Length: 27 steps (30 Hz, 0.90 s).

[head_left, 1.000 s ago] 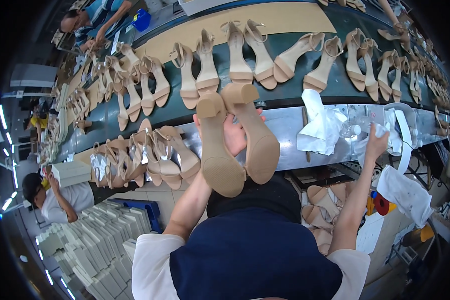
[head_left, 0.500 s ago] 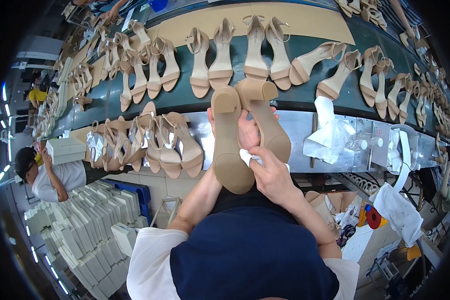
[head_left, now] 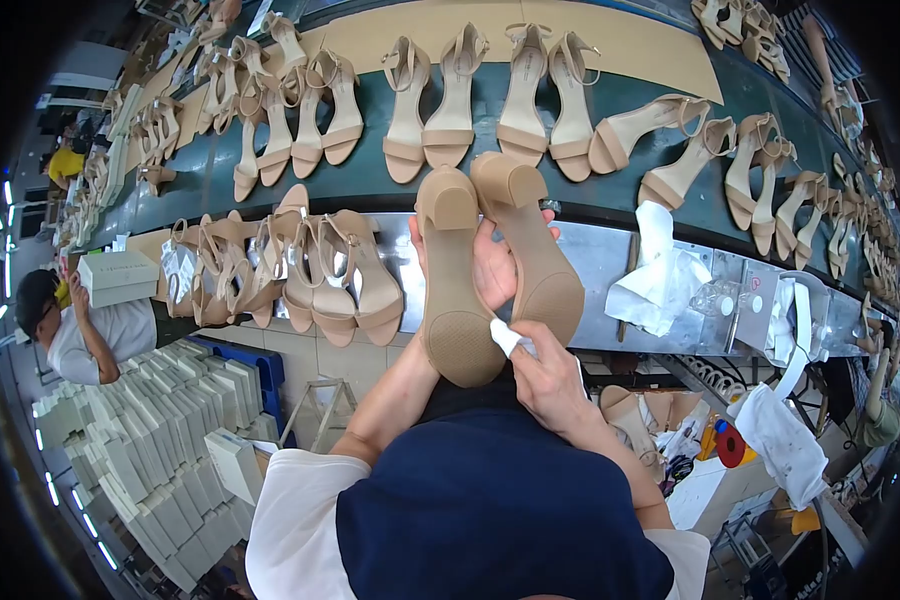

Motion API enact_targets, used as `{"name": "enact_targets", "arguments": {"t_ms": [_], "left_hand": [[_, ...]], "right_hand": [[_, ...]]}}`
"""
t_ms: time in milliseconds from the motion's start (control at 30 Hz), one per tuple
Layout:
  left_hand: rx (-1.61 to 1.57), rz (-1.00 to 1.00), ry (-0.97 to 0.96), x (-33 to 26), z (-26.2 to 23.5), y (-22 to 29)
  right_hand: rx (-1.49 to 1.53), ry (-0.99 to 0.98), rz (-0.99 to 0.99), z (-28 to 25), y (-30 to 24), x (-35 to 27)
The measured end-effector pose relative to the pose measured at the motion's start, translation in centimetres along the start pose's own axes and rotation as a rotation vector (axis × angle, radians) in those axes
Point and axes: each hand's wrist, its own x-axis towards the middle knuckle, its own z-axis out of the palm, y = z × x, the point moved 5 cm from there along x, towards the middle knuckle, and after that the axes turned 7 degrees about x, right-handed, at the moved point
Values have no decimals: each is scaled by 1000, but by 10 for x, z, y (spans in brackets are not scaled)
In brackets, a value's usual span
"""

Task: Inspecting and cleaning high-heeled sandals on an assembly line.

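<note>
My left hand (head_left: 494, 268) holds a pair of beige heeled sandals from beneath, soles up and block heels away from me. Its palm shows between the two shoes; part of the fingers is behind them. The left sandal (head_left: 452, 285) lies nearly straight, with its patterned forefoot patch toward me. Beside it, the right sandal (head_left: 540, 260) slants to the right. A small white cloth (head_left: 505, 337) is pinched in the fingers of my right hand (head_left: 553, 382). The cloth touches the inner edge of the left sandal's forefoot, close to the right sandal's toe.
Rows of beige sandals (head_left: 447, 128) stand on the green conveyor (head_left: 370, 190) ahead. More sandals (head_left: 330, 290) crowd the bench at left. Crumpled white paper (head_left: 655, 280) and a clear bottle (head_left: 710, 298) sit at right. A co-worker (head_left: 85, 330) holds a box (head_left: 120, 277) near stacked boxes (head_left: 155, 440).
My right hand and the cloth have shifted slightly toward me along the left sandal's inner edge. My left hand still holds both sandals. The view has turned a little.
</note>
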Motion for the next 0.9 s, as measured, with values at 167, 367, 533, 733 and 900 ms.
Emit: {"name": "enact_targets", "arguments": {"t_ms": [167,367,533,733,900], "left_hand": [[-15,10,8,1,0,1],[-12,-22,-13,2,-3,1],[19,-13,52,2,-2,0],[-30,-6,9,-1,-3,1],[-26,6,7,6,-4,0]], "right_hand": [[8,-10,-7,0,0,1],[21,6,1,1,3,7],[71,-19,87,-1,5,-5],[1,-116,110,-6,5,-13],[-46,11,-10,-19,5,15]]}}
